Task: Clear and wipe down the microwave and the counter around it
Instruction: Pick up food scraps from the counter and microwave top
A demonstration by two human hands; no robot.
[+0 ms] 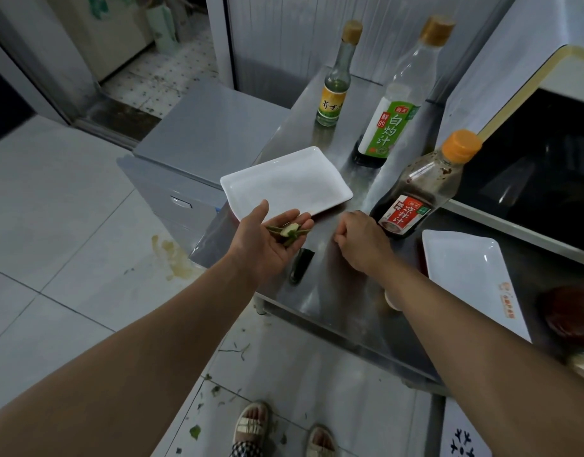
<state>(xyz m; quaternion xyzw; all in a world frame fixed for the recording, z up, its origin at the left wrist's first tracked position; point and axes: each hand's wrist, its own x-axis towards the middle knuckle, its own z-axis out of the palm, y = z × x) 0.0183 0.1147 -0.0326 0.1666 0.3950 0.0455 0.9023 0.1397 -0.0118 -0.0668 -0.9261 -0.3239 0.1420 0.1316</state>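
At the near edge of the steel counter, the left hand lies palm up with its fingers relaxed and nearly straight, cradling a small heap of green vegetable scraps just off the counter's left edge. The right hand rests knuckles-up on the counter just beside it, fingers curled under; whether it pinches another scrap I cannot tell, since the fingertips are hidden. A dark oblong object lies on the counter between the two wrists.

The step in hand seems to be gathering loose debris before wiping. To do it well, the right hand should sweep crumbs toward the left edge and into the waiting palm, which should stay level and cupped so nothing drops to the floor, where green bits already lie.

Further in, a white rectangular tray overhangs the left edge, and a second white tray sits toward the near right. A brown sauce bottle with an orange cap stands just behind the right hand, close enough to be knocked. Beyond it stand a tall green-labelled bottle and a small yellow-labelled bottle near the far end. The microwave occupies the right side, still to be wiped.
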